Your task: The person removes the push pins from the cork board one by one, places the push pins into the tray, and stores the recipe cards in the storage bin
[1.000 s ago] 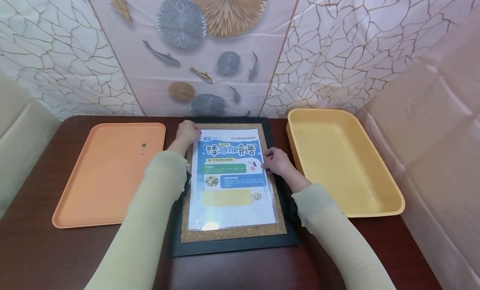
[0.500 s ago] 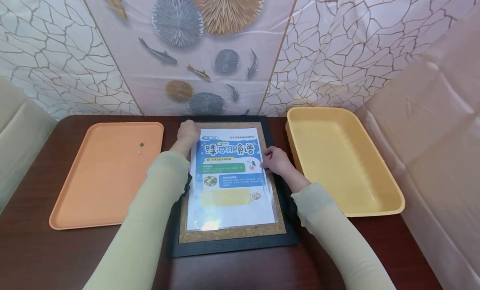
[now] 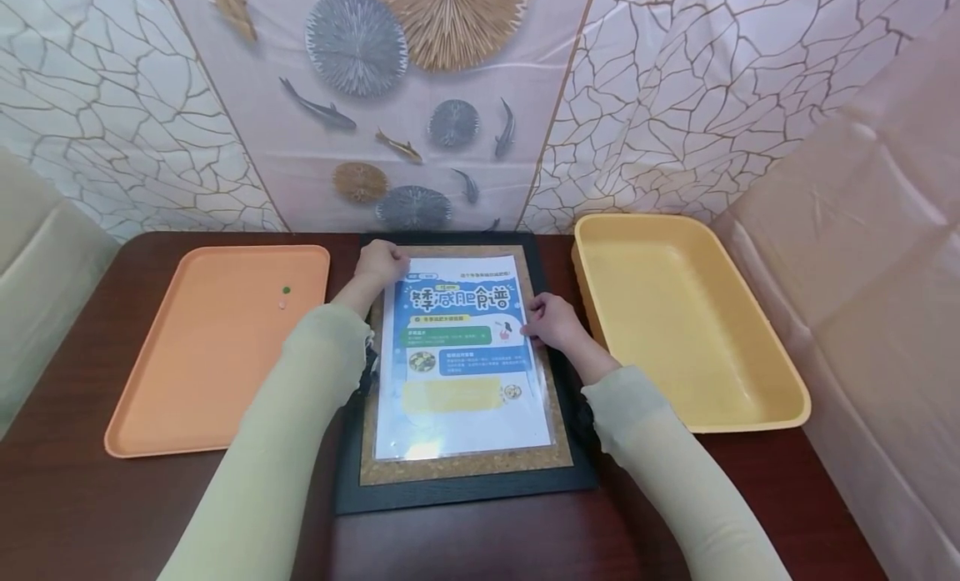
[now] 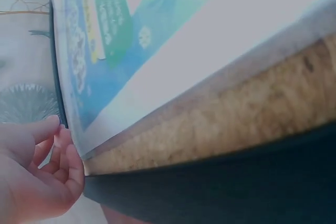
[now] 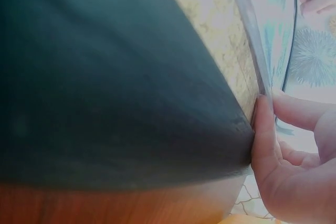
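A cork board (image 3: pixel 465 473) in a black frame (image 3: pixel 465 502) lies on the table, with a glossy printed sheet (image 3: pixel 465 431) over it. At the sheet's upper left corner my left hand (image 3: pixel 378 264) has its fingers curled and its thumb and index tips together. In the left wrist view these fingertips (image 4: pixel 55 121) pinch a tiny purplish piece, mostly hidden, like a push pin. My right hand (image 3: pixel 553 321) pinches the sheet's right edge between thumb and index finger; the right wrist view shows that edge slightly raised from the cork (image 5: pixel 223 30).
On the left, an orange tray (image 3: pixel 202 389) holds a tiny green piece (image 3: pixel 287 290) and a pale pink one (image 3: pixel 282 306). A deep yellow bin (image 3: pixel 682 339) stands on the right. Patterned cloth (image 3: pixel 660 106) hangs behind the dark wooden table (image 3: pixel 480 548).
My left hand has shifted slightly to the right, its fingertips now farther over the sheet's upper left corner. My right hand keeps its pinch at the right edge.
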`<control>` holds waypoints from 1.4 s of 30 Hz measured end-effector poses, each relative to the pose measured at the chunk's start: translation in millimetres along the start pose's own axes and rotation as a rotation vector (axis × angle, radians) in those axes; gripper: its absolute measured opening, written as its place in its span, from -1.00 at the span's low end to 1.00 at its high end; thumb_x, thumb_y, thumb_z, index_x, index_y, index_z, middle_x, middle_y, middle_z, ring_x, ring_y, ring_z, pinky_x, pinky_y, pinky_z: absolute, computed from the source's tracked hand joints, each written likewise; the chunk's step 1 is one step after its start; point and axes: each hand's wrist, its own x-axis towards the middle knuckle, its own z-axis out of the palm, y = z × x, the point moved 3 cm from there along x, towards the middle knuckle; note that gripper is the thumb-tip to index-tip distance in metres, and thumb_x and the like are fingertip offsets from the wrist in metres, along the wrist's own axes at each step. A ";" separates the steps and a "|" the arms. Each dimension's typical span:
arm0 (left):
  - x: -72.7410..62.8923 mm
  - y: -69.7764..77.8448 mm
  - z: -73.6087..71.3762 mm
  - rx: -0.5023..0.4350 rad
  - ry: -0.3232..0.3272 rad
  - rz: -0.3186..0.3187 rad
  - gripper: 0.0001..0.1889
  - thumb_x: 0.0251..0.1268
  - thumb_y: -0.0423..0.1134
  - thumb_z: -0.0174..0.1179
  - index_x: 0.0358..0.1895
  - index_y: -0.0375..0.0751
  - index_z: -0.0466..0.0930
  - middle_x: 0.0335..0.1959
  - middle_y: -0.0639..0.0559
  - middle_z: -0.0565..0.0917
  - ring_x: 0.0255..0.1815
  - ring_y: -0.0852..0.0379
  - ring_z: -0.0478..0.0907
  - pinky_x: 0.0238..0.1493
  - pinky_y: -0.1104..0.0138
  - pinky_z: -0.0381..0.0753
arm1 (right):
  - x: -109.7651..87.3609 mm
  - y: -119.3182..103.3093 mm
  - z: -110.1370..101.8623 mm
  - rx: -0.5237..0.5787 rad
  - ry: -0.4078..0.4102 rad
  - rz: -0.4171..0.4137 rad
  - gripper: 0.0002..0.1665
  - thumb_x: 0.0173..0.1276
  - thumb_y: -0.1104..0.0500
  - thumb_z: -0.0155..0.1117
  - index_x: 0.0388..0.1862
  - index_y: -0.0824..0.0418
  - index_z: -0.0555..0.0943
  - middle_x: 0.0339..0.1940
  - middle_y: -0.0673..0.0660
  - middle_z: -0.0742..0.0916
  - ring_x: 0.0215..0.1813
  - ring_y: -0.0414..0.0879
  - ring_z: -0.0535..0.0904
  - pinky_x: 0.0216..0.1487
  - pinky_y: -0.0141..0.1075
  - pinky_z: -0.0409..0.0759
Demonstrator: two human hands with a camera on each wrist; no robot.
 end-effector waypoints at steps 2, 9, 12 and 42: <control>-0.9 0.6 -2.1 -0.011 -0.001 0.020 -0.72 0.39 -0.21 0.01 0.00 -0.28 0.57 -0.01 -0.17 0.59 -0.03 -0.03 0.48 0.10 0.14 0.47 | -0.2 -0.3 0.1 -0.002 0.000 0.006 -0.46 0.27 0.25 0.25 0.21 0.28 0.35 -0.18 0.23 0.54 -0.17 0.01 0.59 -0.14 -0.30 0.62; -9.3 1.9 -11.9 -0.058 -0.037 0.078 -0.75 0.40 -0.22 0.01 -0.02 -0.28 0.54 -0.04 -0.19 0.58 -0.07 -0.03 0.51 0.01 0.18 0.52 | -0.9 -0.1 -0.4 -0.004 0.003 0.012 -0.46 0.28 0.24 0.25 0.22 0.28 0.34 -0.15 0.23 0.54 -0.17 0.02 0.59 -0.12 -0.29 0.61; -14.3 1.5 -17.5 -0.052 -0.050 0.100 -0.74 0.41 -0.21 0.00 -0.01 -0.29 0.53 -0.04 -0.20 0.57 -0.05 -0.06 0.51 0.04 0.15 0.52 | -0.7 0.8 -0.4 -0.005 0.001 0.013 -0.45 0.28 0.25 0.24 0.23 0.29 0.34 -0.14 0.24 0.54 -0.17 0.02 0.59 -0.11 -0.28 0.61; -71.3 -31.9 -65.0 0.047 -0.088 0.174 -0.74 0.40 -0.22 -0.01 -0.07 -0.35 0.52 -0.14 -0.27 0.58 -0.15 -0.06 0.55 -0.22 0.30 0.48 | -1.7 -0.7 0.1 -0.007 -0.017 0.004 -0.45 0.30 0.23 0.23 0.24 0.29 0.33 -0.12 0.25 0.54 -0.17 0.02 0.59 -0.13 -0.30 0.60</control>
